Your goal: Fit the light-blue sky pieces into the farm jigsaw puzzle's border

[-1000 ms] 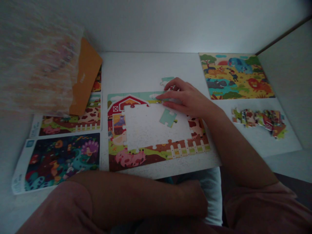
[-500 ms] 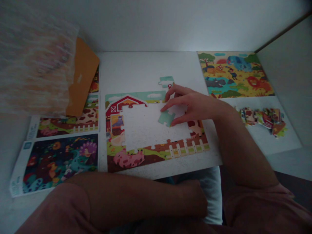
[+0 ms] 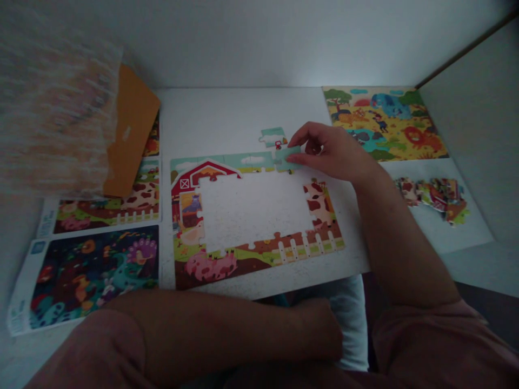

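Note:
My right hand [image 3: 324, 151] pinches a pale green jigsaw piece [image 3: 286, 157] at the top edge of a farm jigsaw puzzle [image 3: 211, 266], beside the sky pieces. The puzzle's border is joined around a bare white middle, showing a red barn, a pig, a fence and a spotted cow. Just above the held piece lies a loose jigsaw piece [image 3: 272, 136] with a small red shape on it. My left hand [image 3: 320, 329] rests low in front of my body, below the table edge; its fingers are hidden in shadow.
At the far right lies a safari picture [image 3: 389, 124], with a pile of puzzle pieces [image 3: 438, 197] on white below it. Picture sheets [image 3: 97, 275] lie on the left, partly under an orange card [image 3: 132, 129] and a clear plastic bag [image 3: 57, 113].
My right hand has moved the pale green piece up from the puzzle's bare middle to its top edge. My left arm has stayed in place.

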Available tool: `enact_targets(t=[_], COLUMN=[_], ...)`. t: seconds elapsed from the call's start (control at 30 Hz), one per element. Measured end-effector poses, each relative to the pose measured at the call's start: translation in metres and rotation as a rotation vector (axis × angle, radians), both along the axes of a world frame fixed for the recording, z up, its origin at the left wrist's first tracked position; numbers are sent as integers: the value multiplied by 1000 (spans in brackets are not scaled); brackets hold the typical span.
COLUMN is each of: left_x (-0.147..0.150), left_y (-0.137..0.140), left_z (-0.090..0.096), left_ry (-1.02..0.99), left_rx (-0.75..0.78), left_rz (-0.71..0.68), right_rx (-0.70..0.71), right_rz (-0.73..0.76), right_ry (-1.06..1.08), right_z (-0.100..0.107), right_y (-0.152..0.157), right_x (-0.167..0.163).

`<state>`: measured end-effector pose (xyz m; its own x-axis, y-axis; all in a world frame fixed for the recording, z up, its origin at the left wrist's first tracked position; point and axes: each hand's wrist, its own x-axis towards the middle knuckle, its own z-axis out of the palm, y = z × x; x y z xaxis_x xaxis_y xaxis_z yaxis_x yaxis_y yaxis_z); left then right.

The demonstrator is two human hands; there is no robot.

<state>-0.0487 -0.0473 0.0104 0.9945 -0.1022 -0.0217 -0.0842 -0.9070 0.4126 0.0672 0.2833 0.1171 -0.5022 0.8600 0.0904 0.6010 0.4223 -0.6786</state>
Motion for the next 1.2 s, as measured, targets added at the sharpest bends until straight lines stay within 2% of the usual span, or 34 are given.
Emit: enact_targets(t=[0.37,0.63,0.97,1.2], left_x=[0,0,0,2], left_y=[4,1,1,-1], left_z=[4,-2,-1,-1], left_ry=[42,25,31,28], left_rx=[-36,-46,-43,-15], left_rz=[-19,-17,-18,1], right_rx=[72,80,75,53], right_rz=[52,167,153,154], right_ry=[-10,-43,-79,-30], right_z=[-15,-12,-17,-19], right_y=[6,3,6,5], right_x=[-5,-5,-6,-7])
